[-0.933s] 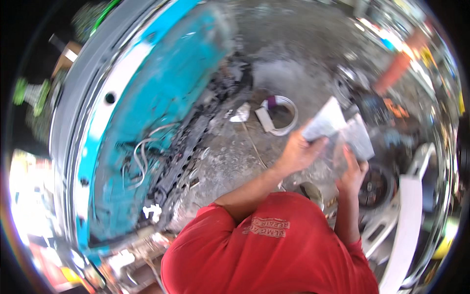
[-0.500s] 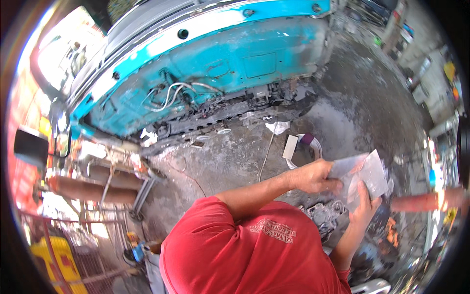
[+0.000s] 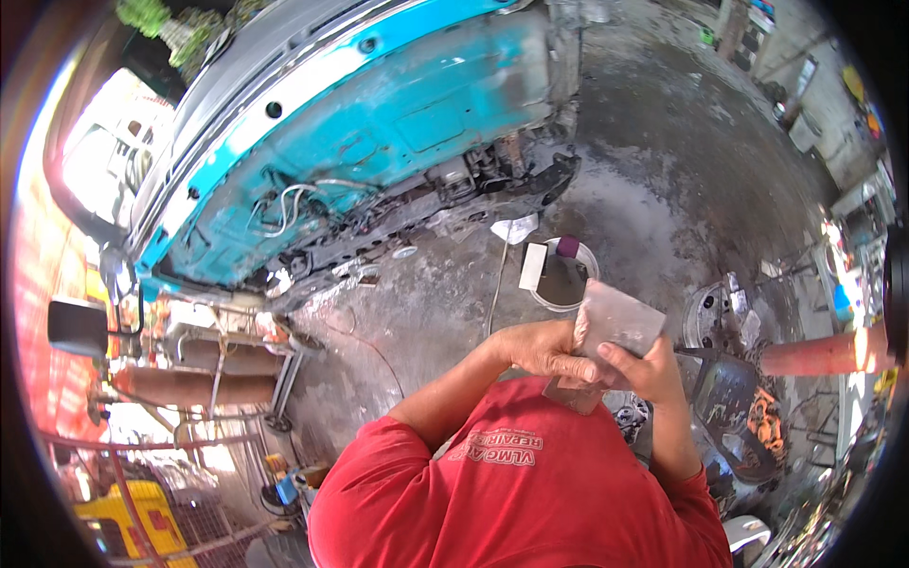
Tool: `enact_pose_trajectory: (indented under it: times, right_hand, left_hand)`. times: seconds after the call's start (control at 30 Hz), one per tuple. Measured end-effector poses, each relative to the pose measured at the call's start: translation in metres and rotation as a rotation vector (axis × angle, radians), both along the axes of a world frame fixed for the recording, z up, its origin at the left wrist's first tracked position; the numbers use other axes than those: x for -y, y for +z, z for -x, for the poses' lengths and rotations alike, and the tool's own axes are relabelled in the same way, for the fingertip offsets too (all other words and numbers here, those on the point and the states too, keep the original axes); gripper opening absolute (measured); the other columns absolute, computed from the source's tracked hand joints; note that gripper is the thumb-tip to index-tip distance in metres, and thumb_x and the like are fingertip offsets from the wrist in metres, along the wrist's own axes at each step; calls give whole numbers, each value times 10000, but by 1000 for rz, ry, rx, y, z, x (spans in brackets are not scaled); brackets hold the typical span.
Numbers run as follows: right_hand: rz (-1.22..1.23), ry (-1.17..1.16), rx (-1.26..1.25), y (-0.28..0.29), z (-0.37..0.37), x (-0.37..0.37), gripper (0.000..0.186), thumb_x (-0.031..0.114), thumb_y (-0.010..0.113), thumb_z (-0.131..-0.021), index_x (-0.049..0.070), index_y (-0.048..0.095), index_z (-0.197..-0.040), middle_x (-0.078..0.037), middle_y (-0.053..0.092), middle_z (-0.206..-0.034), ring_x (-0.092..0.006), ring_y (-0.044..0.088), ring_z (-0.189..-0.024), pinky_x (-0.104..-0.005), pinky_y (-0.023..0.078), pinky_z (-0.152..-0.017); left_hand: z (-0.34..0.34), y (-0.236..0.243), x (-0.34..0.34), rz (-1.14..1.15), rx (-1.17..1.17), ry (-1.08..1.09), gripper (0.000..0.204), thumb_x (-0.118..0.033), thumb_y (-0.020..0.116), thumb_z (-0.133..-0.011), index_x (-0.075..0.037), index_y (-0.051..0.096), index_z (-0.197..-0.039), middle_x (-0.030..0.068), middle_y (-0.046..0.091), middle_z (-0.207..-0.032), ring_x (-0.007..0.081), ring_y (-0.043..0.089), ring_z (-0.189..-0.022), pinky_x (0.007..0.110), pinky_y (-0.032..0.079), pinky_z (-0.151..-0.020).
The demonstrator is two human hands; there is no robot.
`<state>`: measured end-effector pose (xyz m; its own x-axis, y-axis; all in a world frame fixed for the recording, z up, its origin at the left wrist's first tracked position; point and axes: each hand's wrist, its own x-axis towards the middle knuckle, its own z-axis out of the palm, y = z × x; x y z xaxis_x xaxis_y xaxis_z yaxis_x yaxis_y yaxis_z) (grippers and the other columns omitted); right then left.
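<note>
In front of my chest I hold a thin grey-brown sheet [image 3: 620, 317] that looks like sandpaper, its upper part standing up above my fingers. My left hand [image 3: 544, 350] grips its left edge, thumb across the front. From the other side, my right hand [image 3: 653, 369] pinches it, its thumb close to the left one. Another corner of sheet [image 3: 574, 394] pokes out below my left hand; whether it is a separate piece cannot be told. Beyond my hands stands a white bucket [image 3: 594, 260] of murky liquid, with a pale rectangular block [image 3: 532, 267] and a purple piece [image 3: 568, 246] at its rim.
A turquoise vehicle front panel [image 3: 426, 123] with dangling hoses spans the far left. Reddish gas cylinders [image 3: 194, 386] lie at left. A dark chair [image 3: 729, 393], metal parts [image 3: 705, 312] and a red pipe [image 3: 819, 355] are at right. A hose [image 3: 499, 284] crosses the concrete floor.
My hands have come left and closer to my chest with the sheet. The two pale, spread-apart sheet parts now overlap, with a grey-brown face showing. The view has shifted right.
</note>
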<state>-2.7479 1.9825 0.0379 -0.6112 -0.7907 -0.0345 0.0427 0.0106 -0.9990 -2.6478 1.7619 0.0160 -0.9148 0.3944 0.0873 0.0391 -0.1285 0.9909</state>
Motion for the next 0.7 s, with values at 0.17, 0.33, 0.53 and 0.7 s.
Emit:
enact_pose_trajectory:
  times: [0.17,0.33,0.53,0.7]
  right_hand:
    - [-38,-117,-127,8,13,7,287,138,804,-977,-34,775,-1205,-134,837,-1036,-195,792,-941,-373,619,-839]
    - [127,-357,-231,-5,19,8,368,80,788,-967,-51,716,-1303,-126,817,-1078,-201,767,-981,-371,604,-888]
    - [-29,-363,-103,-40,25,17,376,99,793,-978,-45,717,-1317,-102,805,-1105,-186,743,-1013,-369,591,-922]
    - [-4,-666,163,-76,72,-17,243,37,765,-1008,-19,752,-1244,-54,800,-1077,-107,731,-906,-311,590,-759]
  left_hand:
    - [30,-28,27,32,218,-230,902,-691,739,-987,-2,579,-1547,172,703,-1433,258,653,-1356,430,557,-1112]
    - [62,-78,59,-28,237,133,1087,-836,529,-997,-40,359,-1718,181,464,-1704,329,495,-1543,504,505,-1204]
    - [101,-122,24,-606,649,219,1205,-929,274,-975,19,272,-1720,201,502,-1666,349,523,-1521,520,482,-1223]
    - [185,-162,29,-200,480,36,1093,-847,297,-1059,57,429,-1658,226,587,-1602,307,589,-1468,438,508,-1174]
